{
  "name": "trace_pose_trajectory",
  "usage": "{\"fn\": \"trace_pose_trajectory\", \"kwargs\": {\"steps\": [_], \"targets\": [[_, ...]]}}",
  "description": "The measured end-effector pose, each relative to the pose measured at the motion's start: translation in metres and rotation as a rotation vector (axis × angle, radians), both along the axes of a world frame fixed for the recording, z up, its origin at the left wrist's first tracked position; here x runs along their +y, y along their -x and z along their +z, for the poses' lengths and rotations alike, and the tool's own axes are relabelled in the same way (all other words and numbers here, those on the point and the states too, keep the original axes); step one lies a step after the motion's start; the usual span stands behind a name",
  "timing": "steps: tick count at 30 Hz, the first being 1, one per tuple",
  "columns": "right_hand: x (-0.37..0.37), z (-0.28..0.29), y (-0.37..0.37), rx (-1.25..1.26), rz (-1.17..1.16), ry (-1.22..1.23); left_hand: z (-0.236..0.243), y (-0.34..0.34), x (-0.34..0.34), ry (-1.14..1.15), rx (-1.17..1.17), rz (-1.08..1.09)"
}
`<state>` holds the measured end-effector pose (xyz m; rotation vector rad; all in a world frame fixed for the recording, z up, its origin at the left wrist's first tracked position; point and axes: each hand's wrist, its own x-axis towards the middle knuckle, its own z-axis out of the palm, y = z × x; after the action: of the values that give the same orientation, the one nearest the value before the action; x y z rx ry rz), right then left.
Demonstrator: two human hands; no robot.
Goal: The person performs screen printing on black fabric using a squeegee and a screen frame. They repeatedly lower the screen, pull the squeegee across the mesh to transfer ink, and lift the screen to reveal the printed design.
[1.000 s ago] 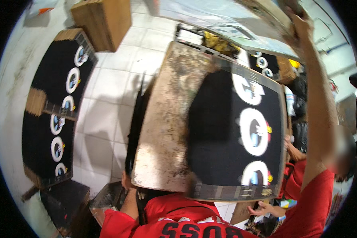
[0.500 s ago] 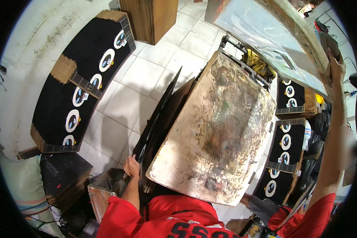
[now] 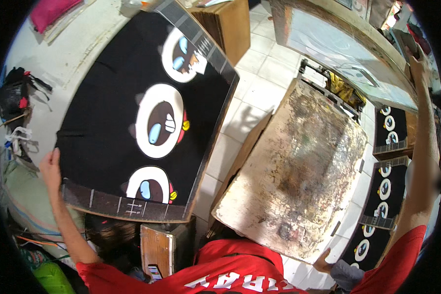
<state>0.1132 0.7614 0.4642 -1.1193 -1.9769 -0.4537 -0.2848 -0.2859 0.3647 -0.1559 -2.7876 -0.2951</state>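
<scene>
left hand [image 3: 51,169] only grips the black board [image 3: 117,117] by one edge, so it could tip; right hand [image 3: 418,67] grips the raised screen [image 3: 340,51]

Bright light leaves a soft shadow on the tiled floor [image 3: 267,61] just left of the stained table [image 3: 299,166]. Farther left, the black panel [image 3: 142,117] looks sharp but fisheye-bowed; well right, a patch [image 3: 423,183] is blurred.

Black printed panel [image 3: 144,117], tilted, raised framed screen [image 3: 345,56]
</scene>
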Motion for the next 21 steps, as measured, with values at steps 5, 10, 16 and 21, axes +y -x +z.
{"fn": "trace_pose_trajectory", "kwargs": {"steps": [5, 10, 16, 21], "targets": [[-0.024, -0.008, 0.002, 0.043, 0.034, 0.021, -0.001, -0.032, -0.086, -0.747, -0.033, -0.11], [-0.054, -0.01, -0.003, 0.066, 0.056, 0.123, -0.147, -0.103, -0.048, -0.967, -0.152, 0.093], [-0.072, -0.004, -0.001, 0.027, -0.029, 0.059, -0.291, -0.179, 0.045, -1.137, -0.381, 0.082], [-0.072, -0.006, -0.002, 0.063, 0.044, 0.046, -0.341, -0.191, 0.061, -1.052, -0.545, 0.023]]}}
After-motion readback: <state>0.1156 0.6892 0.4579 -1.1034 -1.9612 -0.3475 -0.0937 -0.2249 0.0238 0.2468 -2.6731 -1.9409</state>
